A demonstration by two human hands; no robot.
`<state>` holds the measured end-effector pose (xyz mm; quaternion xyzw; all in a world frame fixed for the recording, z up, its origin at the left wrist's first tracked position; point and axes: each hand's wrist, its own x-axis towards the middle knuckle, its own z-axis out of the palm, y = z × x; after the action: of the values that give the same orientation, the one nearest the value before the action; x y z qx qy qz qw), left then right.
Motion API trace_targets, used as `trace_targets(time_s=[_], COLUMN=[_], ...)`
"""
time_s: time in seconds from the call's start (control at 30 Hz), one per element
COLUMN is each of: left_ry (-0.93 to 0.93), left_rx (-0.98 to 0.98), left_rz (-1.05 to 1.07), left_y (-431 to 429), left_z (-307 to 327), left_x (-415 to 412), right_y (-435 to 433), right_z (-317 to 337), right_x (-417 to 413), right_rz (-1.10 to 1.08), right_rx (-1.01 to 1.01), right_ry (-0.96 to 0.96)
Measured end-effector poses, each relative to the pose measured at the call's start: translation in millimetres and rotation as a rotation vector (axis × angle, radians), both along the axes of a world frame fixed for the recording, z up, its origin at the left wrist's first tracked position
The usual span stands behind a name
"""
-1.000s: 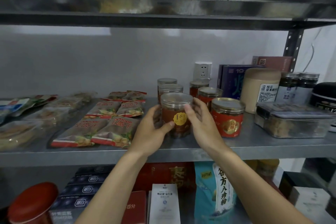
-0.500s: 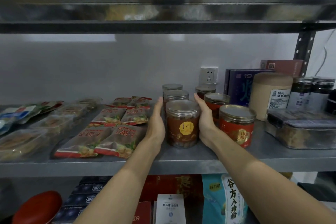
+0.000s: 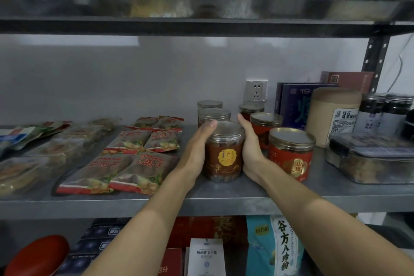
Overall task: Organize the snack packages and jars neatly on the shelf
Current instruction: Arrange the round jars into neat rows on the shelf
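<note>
Left hand point(image 3: 197, 148) and right hand point(image 3: 249, 148), pressed flat against the front jar point(image 3: 224, 154); best slid squarely into its row on the shelf point(image 3: 224, 199)

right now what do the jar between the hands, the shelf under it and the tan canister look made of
Jar with the yellow label: clear plastic by the look, since the brown contents show through; its lid looks like dull metal or metallised plastic.
Shelf: grey sheet metal, matte with a faint sheen.
Tan canister: probably paperboard, matte and opaque, with a printed white label.

white wall socket point(image 3: 256, 91) behind shelf
</note>
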<state>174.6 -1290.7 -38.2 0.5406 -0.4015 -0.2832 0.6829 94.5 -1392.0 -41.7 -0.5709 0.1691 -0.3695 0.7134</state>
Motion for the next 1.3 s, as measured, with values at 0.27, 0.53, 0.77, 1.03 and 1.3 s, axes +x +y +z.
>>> trace_targets(time_s=[0.27,0.53,0.77,1.03,1.3], left_ry=[-0.141,-0.151,-0.174,-0.204,-0.255], left_rx=[0.008,0.011,0.011,0.032,0.076], left_rz=[-0.071,-0.06,-0.045,-0.017,0.023], left_y=[3.2,3.6,0.9,-0.8,17.3], left_z=[-5.4,-6.2,-10.0,-12.8,-0.6], left_x=[4.1,3.0,6.1,8.3,-2.6], right_y=[1.9,3.8,2.9,2.0,13.2], right_z=[-1.2,-1.2,-2.9,-5.0,0.7], right_x=[-9.5,-12.1,-13.3,-13.9,-19.9], right_rz=[0.11,0.124,0.119,0.12,-0.077], right_rx=[-0.133,-0.187,-0.249,-0.342,-0.38], right_ry=[0.008,0.036,0.036,0.04,0.051])
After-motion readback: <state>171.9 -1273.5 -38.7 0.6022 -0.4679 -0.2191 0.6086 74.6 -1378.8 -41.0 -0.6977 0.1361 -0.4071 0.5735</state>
